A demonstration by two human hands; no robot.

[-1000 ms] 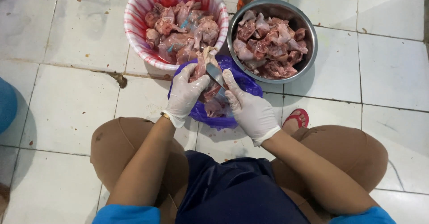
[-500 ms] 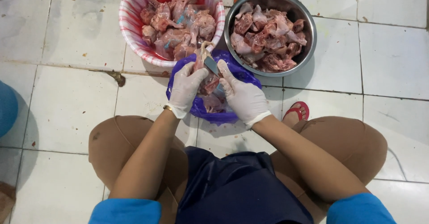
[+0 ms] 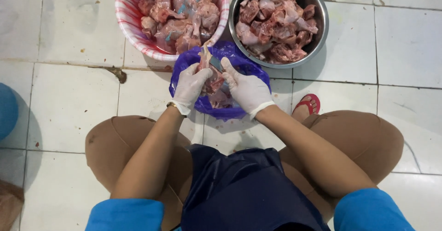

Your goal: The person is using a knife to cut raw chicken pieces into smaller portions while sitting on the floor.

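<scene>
Holding a raw chicken piece (image 3: 205, 60) upright, the left hand (image 3: 191, 86) is seen in a white glove, its fingers wrapped about the lower part of the meat so that the grip is closed on it. The right hand (image 3: 246, 89), gloved as well, is closed around a knife (image 3: 215, 64) whose grey blade is laid against the side of the piece — the handle is hidden in the palm. The piece lies between the two hands, just ahead of the fingertips, and its long axis runs away from the body, toward the gap between the two bowls. It is carried by the left hand; only the blade is brought to it from the right.

Beneath both hands a purple plastic bag (image 3: 251, 70) is spread open, with trimmed scraps (image 3: 220, 97) lying in it. Just beyond, touching or nearly touching the bag, a pink-and-white striped plastic basin (image 3: 131, 28) stands on the left and a steel bowl (image 3: 317, 37) on the right, both heaped with cut chicken.

No worktop is used — everything rests on a white tiled floor (image 3: 69, 97), marked with small specks and a dark smear along one grout line. The person is crouched low, knees apart in brown trousers, a dark blue apron (image 3: 239, 189) hanging between them, and a red sandal (image 3: 307, 104) is seen by the right knee.
</scene>
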